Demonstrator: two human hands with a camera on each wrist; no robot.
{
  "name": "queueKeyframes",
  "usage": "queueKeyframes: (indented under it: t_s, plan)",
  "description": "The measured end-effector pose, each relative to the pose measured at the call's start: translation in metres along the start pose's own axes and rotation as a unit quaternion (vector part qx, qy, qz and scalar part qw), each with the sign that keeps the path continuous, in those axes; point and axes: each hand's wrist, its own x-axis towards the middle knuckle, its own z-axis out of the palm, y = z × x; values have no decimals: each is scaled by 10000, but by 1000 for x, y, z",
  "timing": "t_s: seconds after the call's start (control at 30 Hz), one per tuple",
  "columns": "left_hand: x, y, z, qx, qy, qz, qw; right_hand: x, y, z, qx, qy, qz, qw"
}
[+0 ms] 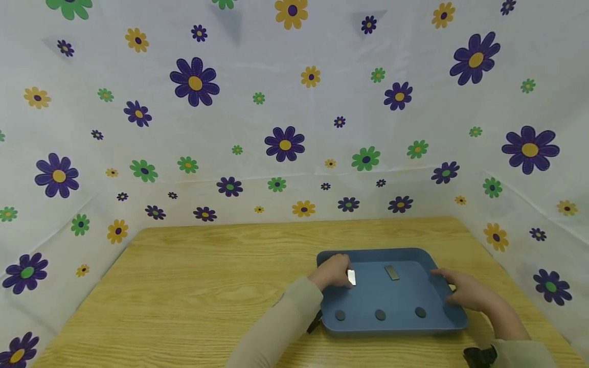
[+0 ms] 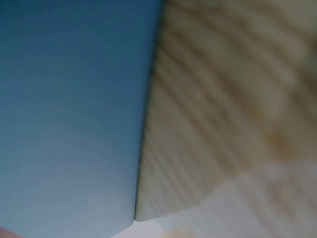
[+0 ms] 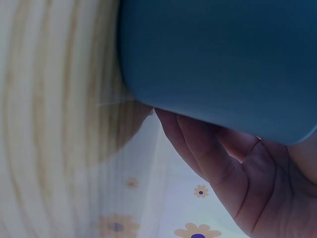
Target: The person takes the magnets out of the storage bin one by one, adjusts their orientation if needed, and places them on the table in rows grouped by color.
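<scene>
A shiny plate (image 1: 352,277) was inside the blue tray (image 1: 372,296) near its left wall, seemingly pinched by the left hand (image 1: 333,271), fingers nearly closed; a weak pinch could have dropped it. Whether it touched the tray floor was unclear. The right hand (image 1: 470,290) held the right rim, fingers bent around it; a tug might have slid the second plate (image 1: 392,272) and three dark discs (image 1: 380,315). The left wrist view showed mostly blurred tray and counter (image 1: 207,276).
</scene>
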Motion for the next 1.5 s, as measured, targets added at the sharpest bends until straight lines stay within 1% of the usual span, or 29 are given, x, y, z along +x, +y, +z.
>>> queueKeyframes:
  t_s: [0.1, 0.2, 0.33, 0.53, 0.7, 0.83, 0.93, 1.03, 1.2, 1.23, 1.3, 1.43, 1.47, 1.5]
  plan:
    - [0, -2, 2, -543, 89, -8, 9985, 0, 0, 0, 82, -41, 30, 10000]
    - [-1, -1, 2, -796, 137, -60, 9967, 0, 0, 0, 122, -58, 51, 9999]
    - [-2, 0, 2, -869, 155, 0, 9961, 0, 0, 0, 120, -45, 50, 9999]
    - [-2, 2, 1, -780, 224, 260, 9964, 0, 1, 1, 199, -54, 9, 9998]
    - [-3, 1, 0, -810, 213, 282, 9961, 1, 2, 1, 68, -41, 4, 10000]
    - [-6, -3, -2, -1040, 281, 350, 9936, 1, 2, 1, 29, -36, -7, 10000]
    - [-8, -8, -6, -1377, 408, 477, 9885, 0, 2, 1, 80, -47, -15, 10000]
    - [-11, -14, -12, -1755, 552, 580, 9812, 0, 2, 1, 107, -45, -11, 9999]
    - [-23, -29, -24, -2390, 661, 472, 9676, 1, 2, 0, 16, -37, -22, 10000]
    - [-27, -33, -27, -2514, 672, 444, 9645, 1, 2, 0, 19, -47, -23, 10000]
    - [-36, -43, -31, -2854, 667, 398, 9553, 2, 2, 0, 12, -52, -38, 10000]
    - [-58, -70, -39, -3345, 717, 340, 9390, 2, 2, 0, -72, -68, -76, 9999]
    - [-63, -78, -41, -3427, 743, 327, 9359, 3, 2, 0, -85, -67, -70, 9999]
    - [-68, -85, -42, -3442, 794, 303, 9350, 3, 3, 0, -102, -67, -63, 9999]
